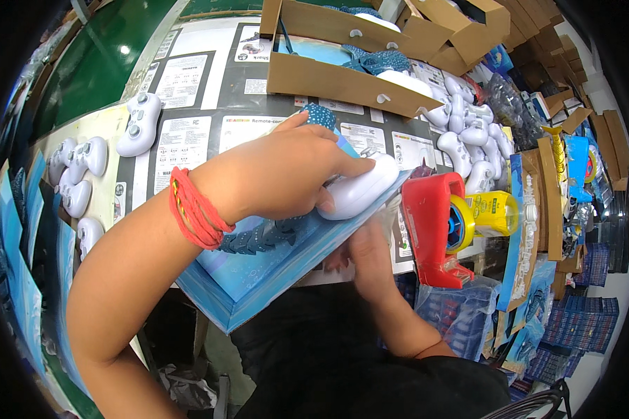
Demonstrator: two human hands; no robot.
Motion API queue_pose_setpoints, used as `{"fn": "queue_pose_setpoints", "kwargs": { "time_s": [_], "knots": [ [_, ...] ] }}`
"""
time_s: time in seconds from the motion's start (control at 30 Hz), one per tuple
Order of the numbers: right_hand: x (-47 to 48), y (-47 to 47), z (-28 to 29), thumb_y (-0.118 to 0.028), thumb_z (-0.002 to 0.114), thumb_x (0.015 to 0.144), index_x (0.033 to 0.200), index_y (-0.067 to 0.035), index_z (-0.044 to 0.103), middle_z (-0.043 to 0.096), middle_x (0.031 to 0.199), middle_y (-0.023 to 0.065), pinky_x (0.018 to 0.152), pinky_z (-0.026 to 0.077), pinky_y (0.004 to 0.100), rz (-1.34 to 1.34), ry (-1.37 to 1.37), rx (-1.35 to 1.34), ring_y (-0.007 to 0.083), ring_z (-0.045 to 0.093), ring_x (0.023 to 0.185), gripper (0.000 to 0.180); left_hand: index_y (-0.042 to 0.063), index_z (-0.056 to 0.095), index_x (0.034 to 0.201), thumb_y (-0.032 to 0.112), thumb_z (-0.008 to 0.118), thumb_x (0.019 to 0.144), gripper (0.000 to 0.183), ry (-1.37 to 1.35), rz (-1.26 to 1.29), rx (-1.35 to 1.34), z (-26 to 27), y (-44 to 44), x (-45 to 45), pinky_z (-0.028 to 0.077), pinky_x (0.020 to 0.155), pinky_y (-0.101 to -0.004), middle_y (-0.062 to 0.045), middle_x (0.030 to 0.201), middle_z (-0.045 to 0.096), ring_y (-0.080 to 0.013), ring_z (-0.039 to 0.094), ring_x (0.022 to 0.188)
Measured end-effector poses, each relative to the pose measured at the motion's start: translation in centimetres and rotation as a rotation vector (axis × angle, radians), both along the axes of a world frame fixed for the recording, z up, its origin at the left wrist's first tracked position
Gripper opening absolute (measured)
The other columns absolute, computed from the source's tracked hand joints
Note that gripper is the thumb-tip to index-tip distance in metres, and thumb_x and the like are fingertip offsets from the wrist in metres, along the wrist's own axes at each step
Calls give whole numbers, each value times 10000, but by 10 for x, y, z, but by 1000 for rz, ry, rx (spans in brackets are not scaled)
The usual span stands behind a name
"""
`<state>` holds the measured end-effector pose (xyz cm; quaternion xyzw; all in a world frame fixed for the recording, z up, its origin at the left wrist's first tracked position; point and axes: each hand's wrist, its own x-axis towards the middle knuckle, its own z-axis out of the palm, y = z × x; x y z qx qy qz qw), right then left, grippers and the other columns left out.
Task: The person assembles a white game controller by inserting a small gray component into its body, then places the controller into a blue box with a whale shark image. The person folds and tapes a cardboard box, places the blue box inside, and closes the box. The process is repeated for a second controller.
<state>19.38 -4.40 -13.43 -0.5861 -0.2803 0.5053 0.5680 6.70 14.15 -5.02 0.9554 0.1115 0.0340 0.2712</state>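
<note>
A blue cardboard tray (241,272) with a sea print lies tilted at the table's front edge. In it rest a dark-blue spotted toy shark (320,116) with a jointed tail and a white game-style remote controller (364,183). My left hand (299,167), a red cord bracelet at its wrist, reaches over the tray; its thumb and a finger press on the controller, other fingers touch the toy's head. My right hand (364,256) is blurred below the tray's near wall, its fingers partly hidden, so its grip cannot be made out.
A red tape dispenser (430,225) with yellow tape stands at the right, beside a yellow bottle (495,212). Behind are open cardboard boxes (340,78) holding toys. White controllers lie in a heap (474,128) at the back right and several more (139,125) at the left.
</note>
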Motion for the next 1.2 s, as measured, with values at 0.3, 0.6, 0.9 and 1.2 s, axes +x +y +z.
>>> {"fn": "queue_pose_setpoints", "kwargs": {
  "time_s": [0.3, 0.6, 0.9, 1.2],
  "knots": [
    [9, -8, -14, -452, 324, 1108, 1193, -41, 550, 641, 756, 71, 503, 465, 245, 89, -392, 100, 142, 589, 568, 476, 215, 604, 1408, 71, 783, 786, 663, -16, -6, 17, -1, 0, 2, 275, 1223, -497, -230, 1230, 664, -380, 523, 1311],
    [0, -6, -8, -408, 378, 1092, 1353, -51, 463, 657, 1000, 165, 562, 501, 266, 49, -44, 36, 199, 625, 651, 450, 184, 607, 1401, 53, 788, 776, 664, -11, -9, 31, 0, 1, 2, 310, 1198, -478, -243, 1246, 651, -383, 526, 1306],
    [16, -5, -3, -380, 403, 1083, 1194, 17, 491, 636, 768, 131, 460, 467, 266, 19, 371, -246, 208, 650, 568, 422, 181, 592, 1413, 50, 791, 775, 681, -43, -19, 17, -3, 1, 0, 355, 1153, -465, -244, 1240, 649, -396, 531, 1292],
    [12, -6, -5, -410, 372, 1104, 1113, -20, 507, 648, 798, 134, 423, 443, 283, 138, 1022, 13, 201, 600, 518, 413, 190, 592, 1413, 61, 796, 776, 682, -48, -6, 36, -5, -1, 2, 393, 1114, -453, -269, 1254, 636, -398, 540, 1283]
  ]
}}
